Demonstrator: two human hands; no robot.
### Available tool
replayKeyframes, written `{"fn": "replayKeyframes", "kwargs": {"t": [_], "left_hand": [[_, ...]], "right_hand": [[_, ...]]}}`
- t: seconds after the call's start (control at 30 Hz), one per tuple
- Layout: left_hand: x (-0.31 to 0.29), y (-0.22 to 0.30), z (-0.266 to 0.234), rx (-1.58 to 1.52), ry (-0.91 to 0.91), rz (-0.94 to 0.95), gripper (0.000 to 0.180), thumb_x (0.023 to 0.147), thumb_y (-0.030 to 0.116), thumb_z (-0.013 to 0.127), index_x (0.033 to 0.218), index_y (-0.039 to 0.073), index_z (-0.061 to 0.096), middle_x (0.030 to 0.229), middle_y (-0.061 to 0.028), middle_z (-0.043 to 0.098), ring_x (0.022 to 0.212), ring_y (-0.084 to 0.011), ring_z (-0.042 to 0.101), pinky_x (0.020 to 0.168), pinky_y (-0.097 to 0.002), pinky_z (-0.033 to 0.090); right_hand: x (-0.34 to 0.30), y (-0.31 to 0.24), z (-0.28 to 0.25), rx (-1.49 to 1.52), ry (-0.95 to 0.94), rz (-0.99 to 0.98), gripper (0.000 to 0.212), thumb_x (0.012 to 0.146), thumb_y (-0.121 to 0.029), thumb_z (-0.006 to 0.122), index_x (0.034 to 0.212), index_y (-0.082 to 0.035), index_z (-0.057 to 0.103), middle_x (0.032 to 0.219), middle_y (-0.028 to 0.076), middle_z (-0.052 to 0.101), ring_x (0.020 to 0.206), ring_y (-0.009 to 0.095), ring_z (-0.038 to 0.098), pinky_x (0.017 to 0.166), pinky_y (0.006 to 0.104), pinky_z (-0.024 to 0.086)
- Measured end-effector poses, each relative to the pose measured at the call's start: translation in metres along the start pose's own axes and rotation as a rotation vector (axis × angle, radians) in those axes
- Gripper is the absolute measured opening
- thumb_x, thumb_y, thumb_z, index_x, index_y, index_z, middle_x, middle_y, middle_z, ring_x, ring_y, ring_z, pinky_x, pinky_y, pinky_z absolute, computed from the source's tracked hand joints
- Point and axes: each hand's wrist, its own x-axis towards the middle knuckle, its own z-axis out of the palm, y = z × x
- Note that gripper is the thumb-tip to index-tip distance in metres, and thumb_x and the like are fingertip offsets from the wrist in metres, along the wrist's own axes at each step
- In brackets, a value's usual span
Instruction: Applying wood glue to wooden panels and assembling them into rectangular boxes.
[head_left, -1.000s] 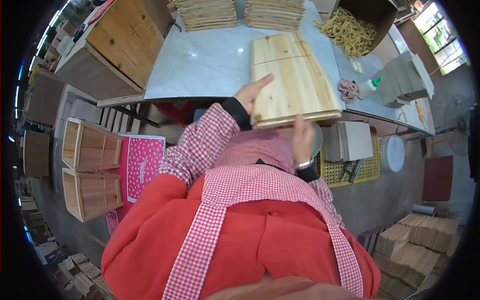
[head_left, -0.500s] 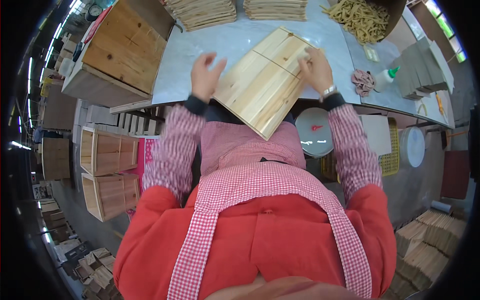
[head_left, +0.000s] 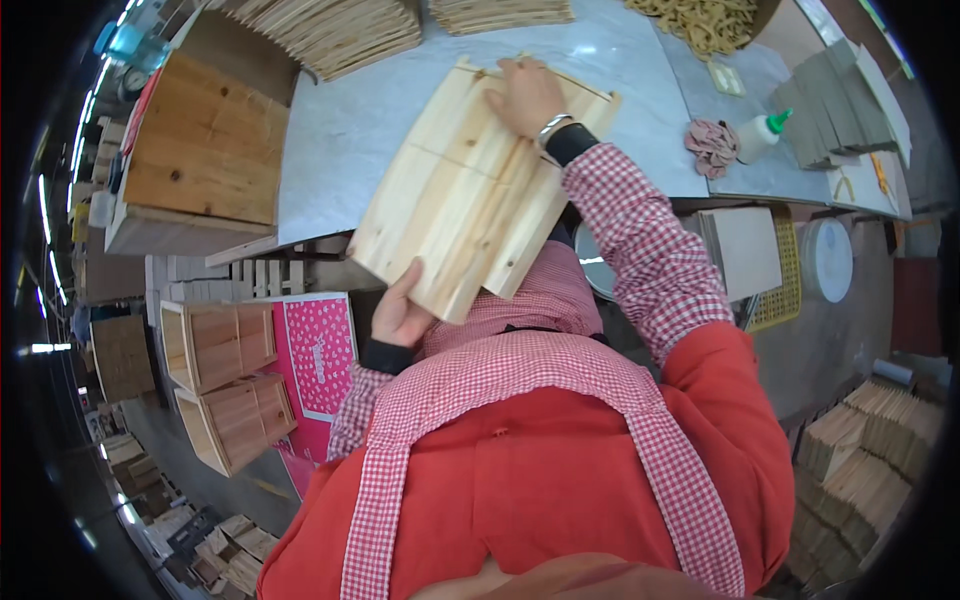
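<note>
Wooden panel (head_left: 470, 195) (slatted, tilted off the table (head_left: 340, 130)) gripped by both hands: left hand (head_left: 398, 312) below, right hand (head_left: 527, 95) flat on top

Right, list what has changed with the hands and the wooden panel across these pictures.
The wooden panel has been turned: its near end now hangs off the table edge toward the person, far end on the tabletop. The left hand went from the panel's far left edge to grip its near lower edge; the right hand now presses flat on its far end. The glue bottle and rag lie as before.
</note>
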Motion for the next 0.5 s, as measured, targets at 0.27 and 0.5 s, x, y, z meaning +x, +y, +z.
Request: {"fn": "replayKeyframes", "kwargs": {"t": [0.27,0.5], "left_hand": [[0.0,-0.001,-0.011,0.094,0.071,0.004,0.058,0.092,0.018,0.057,0.141,0.004,0.029,0.137,-0.016,0.045,0.125,-0.0313,0.044,0.107,-0.0468,0.035],[0.002,0.008,0.001,0.06,0.07,-0.07,0.058,0.09,0.013,0.058,0.139,0.002,0.03,0.136,-0.016,0.045,0.124,-0.0313,0.046,0.103,-0.0482,0.039]], "right_hand": [[-0.102,0.09,-0.07,0.204,0.871,0.156,0.022,0.076,-0.011,0.066,0.095,-0.001,0.061,0.091,0.014,0.06,0.089,0.028,0.057,0.08,0.0404,0.046],[-0.157,0.26,-0.136,0.149,0.807,0.545,0.044,0.074,-0.021,0.075,0.107,0.003,0.057,0.105,0.013,0.062,0.09,0.023,0.061,0.078,0.0336,0.049]]}}
